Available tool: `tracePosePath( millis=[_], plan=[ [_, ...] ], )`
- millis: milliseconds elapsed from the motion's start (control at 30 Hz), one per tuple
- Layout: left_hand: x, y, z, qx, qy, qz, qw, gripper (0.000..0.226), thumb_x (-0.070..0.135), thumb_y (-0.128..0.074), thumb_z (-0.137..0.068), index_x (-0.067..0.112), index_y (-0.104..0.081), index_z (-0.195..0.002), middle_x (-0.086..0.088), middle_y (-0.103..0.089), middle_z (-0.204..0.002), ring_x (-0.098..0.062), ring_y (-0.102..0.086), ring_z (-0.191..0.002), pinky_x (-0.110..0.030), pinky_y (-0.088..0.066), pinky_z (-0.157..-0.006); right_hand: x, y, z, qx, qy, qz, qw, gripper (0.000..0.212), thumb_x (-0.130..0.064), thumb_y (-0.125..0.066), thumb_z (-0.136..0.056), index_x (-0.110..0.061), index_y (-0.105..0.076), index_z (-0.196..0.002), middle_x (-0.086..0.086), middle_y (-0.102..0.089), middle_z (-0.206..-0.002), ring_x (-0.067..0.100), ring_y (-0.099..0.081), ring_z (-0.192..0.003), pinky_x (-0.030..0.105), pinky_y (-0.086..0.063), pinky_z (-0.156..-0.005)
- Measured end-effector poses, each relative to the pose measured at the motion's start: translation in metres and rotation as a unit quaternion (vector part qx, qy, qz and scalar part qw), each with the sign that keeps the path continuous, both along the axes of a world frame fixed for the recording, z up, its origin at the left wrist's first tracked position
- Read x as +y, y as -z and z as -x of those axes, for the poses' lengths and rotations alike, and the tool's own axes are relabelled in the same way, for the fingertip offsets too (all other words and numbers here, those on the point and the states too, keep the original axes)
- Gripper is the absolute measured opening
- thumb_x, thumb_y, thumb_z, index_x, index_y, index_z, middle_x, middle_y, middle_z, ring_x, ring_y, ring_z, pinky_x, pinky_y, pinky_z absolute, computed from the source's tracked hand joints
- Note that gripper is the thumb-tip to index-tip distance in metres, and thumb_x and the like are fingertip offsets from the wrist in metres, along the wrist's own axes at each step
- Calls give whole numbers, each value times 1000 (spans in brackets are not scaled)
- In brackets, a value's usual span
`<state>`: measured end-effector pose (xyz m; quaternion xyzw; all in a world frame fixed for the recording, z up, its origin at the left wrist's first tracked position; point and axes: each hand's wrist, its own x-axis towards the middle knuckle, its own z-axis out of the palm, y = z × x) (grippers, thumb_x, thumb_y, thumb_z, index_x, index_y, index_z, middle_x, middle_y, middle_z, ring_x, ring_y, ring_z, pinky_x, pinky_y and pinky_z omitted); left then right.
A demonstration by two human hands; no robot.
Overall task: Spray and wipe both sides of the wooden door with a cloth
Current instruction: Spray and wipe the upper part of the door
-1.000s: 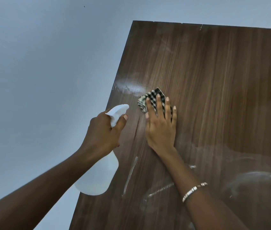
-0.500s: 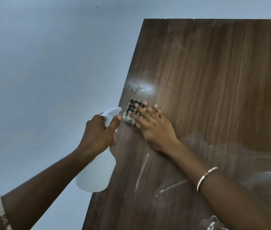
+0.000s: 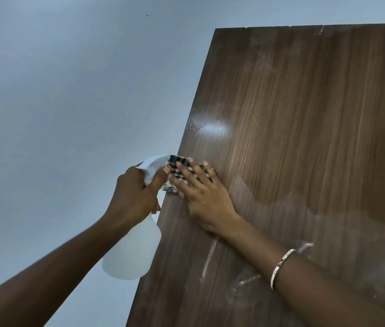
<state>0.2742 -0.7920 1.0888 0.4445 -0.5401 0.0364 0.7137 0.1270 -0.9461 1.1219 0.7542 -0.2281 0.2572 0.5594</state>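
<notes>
Head view, item one: we press our right hand (image 3: pixel 203 197), fingers straight and spread, flat on the checked cloth (image 3: pixel 182 168) at the left edge of the wooden door (image 3: pixel 304 138), below a wet patch (image 3: pixel 212 129). Item two: our left hand (image 3: pixel 134 194) grips the neck of the white spray bottle (image 3: pixel 132 251), fingers curled round it, just beside the cloth, before a pale wall (image 3: pixel 68 114).
</notes>
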Motion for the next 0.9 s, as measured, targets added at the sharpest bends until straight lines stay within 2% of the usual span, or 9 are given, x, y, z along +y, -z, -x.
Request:
tracePosePath(
  millis=[100, 233, 367, 500, 567, 667, 767, 833, 900],
  plan=[
    [-2, 3, -5, -5, 1, -3, 1000, 40, 51, -48, -97, 19, -70, -104, -4, -72, -66, -14, -66, -46, -20, -47, -62, 3, -32, -3, -13, -1, -17, 1000, 56, -35, -26, -105, -35, -30, -161, 2, -22, -170, 27, -14, -158, 51, -6, -127],
    [-11, -1, -14, -20, -1, 15, 1000, 33, 45, -48, -99, 24, -68, -112, 15, -63, -50, -10, -64, -45, -4, -43, -51, 3, -109, -17, -140, -5, -21, 990, 54, -33, -32, -111, -36, -20, -163, -1, -12, -173, 26, -3, -160, 50, 2, -126],
    [-22, -5, -23, -17, 6, 22, 1000, 33, 47, -47, -98, 23, -68, -107, 16, -63, -51, -10, -64, -46, -1, -41, -53, 1, -123, -35, -212, -21, -5, 977, 52, -34, -31, -112, -33, -21, -163, 2, -13, -172, 29, -1, -160, 52, 2, -127],
    [-29, -9, -32, -5, 25, 30, 999, 28, 47, -49, -98, 27, -68, -102, 6, -66, -52, -11, -63, -45, -9, -43, -55, 0, -48, -30, -112, -25, -19, 993, 60, -25, -39, -106, -31, -24, -163, 4, -13, -172, 30, -3, -160, 54, 0, -128],
    [-32, -11, -36, -17, 30, 34, 999, 27, 45, -48, -99, 32, -66, -115, -2, -68, -56, -11, -64, -46, -6, -43, -56, 1, -16, -21, -48, -14, -7, 999, 63, -26, -47, -101, -30, -29, -162, 5, -20, -171, 31, -11, -159, 55, -9, -127],
    [-39, -14, -39, -18, 32, 37, 999, 28, 45, -49, -99, 30, -67, -115, -3, -66, -54, -11, -64, -46, -5, -43, -52, 3, -28, -13, -26, 2, -9, 1000, 63, -28, -41, -98, -31, -31, -161, 4, -24, -170, 28, -14, -158, 54, -13, -127],
    [-48, -19, -41, -7, 36, 36, 999, 36, 48, -50, -97, 19, -69, -106, 1, -72, -69, -13, -64, -45, -7, -44, -49, 4, -84, -17, -106, 11, -6, 994, 57, -36, -20, -106, -34, -23, -163, 2, -18, -171, 27, -9, -159, 53, -6, -128],
    [-54, -21, -42, -9, 35, 39, 999, 38, 48, -50, -97, 18, -68, -112, 1, -73, -80, -12, -64, -46, -7, -45, -49, 2, -121, -21, -174, 11, 5, 985, 52, -38, -23, -111, -34, -20, -163, 3, -16, -172, 29, -6, -159, 53, -3, -128],
    [-57, -22, -41, -8, 31, 42, 999, 39, 48, -49, -96, 17, -66, -112, -1, -72, -79, -11, -65, -47, -6, -44, -48, 0, -136, -28, -220, 1, 9, 975, 51, -37, -26, -113, -33, -20, -163, 3, -15, -172, 29, -4, -160, 52, -2, -128]
  ],
)
